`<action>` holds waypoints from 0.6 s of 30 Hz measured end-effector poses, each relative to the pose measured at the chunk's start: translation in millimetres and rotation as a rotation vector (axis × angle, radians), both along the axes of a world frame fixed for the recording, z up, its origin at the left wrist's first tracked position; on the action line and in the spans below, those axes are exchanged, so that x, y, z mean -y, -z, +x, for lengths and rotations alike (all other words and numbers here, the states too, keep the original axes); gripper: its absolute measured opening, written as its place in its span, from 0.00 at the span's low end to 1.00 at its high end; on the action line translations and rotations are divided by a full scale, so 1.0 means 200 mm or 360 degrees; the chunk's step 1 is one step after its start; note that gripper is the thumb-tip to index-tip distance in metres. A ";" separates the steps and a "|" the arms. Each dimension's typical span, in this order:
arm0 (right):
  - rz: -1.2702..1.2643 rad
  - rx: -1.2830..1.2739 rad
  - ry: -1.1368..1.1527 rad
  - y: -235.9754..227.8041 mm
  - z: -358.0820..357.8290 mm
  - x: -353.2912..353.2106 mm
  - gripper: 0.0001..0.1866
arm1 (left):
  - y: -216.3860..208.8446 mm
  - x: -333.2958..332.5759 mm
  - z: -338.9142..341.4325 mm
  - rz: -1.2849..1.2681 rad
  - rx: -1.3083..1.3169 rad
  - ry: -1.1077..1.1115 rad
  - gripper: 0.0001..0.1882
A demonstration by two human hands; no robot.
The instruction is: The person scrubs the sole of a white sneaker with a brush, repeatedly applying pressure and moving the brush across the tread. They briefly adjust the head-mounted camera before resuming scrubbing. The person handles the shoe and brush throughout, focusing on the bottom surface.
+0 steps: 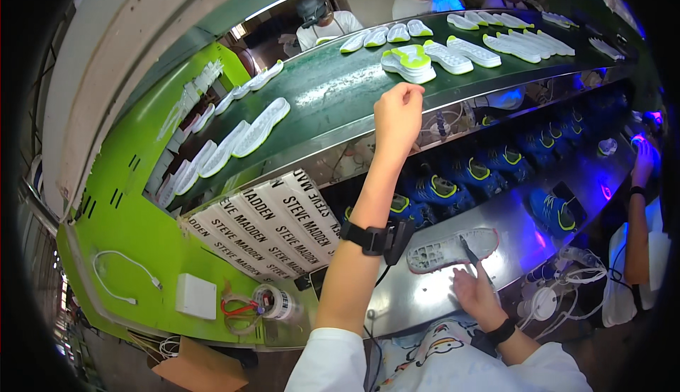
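Rough sole [443, 256], glossy metal worktop [402, 298]

Shoe factory, green conveyor belt [333, 84], white soles [473, 52], blue shoes [467, 172], workers [419, 4] opposite

**Left arm stretched far, right hand kept low**

The left forearm [360, 271] rises from six o'clock and runs long and nearly straight toward between twelve and one. At its end the left hand [399, 117] sits just off centre toward one o'clock, knuckles raised, fingers folded in on themselves, the thumb side toward three o'clock. The right hand [479, 298] lies out at four o'clock, nearer the body, its fingers bent in a light grip; their exact placing is hard to make out. The short right forearm [520, 348] slants toward eleven o'clock. The two hands are well apart. White sleeves [329, 360] cover both upper arms.
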State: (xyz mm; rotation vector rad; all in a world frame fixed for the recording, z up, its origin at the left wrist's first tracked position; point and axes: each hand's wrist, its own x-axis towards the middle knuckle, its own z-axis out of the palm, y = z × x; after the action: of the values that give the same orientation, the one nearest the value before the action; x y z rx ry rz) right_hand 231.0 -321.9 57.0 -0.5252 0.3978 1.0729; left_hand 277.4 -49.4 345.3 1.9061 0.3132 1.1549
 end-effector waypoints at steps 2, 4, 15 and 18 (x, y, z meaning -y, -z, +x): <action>0.0124 -0.0007 -0.0287 -0.04 -0.05 -0.01 0.29 | -0.01 0.05 -0.01 0.0135 -0.0087 -0.0107 0.10; -0.0051 0.0054 -0.0501 -0.21 -0.12 -0.03 0.32 | -0.01 0.09 -0.04 0.0361 -0.0086 -0.0201 0.10; 0.0198 0.1788 -0.1141 -0.54 -0.16 -0.05 0.17 | 0.42 1.08 -0.60 -0.0826 -0.0654 0.1765 0.10; 0.0765 0.1759 -0.1623 -0.67 -0.21 -0.15 0.18 | 0.56 1.32 -0.72 -0.1488 -0.1098 0.2563 0.13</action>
State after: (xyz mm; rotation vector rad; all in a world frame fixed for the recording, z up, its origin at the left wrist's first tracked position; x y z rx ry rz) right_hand 188.7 -292.2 191.5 -0.8108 -1.1974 1.5632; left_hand 134.2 -313.4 233.9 0.9974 -0.3040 -0.6652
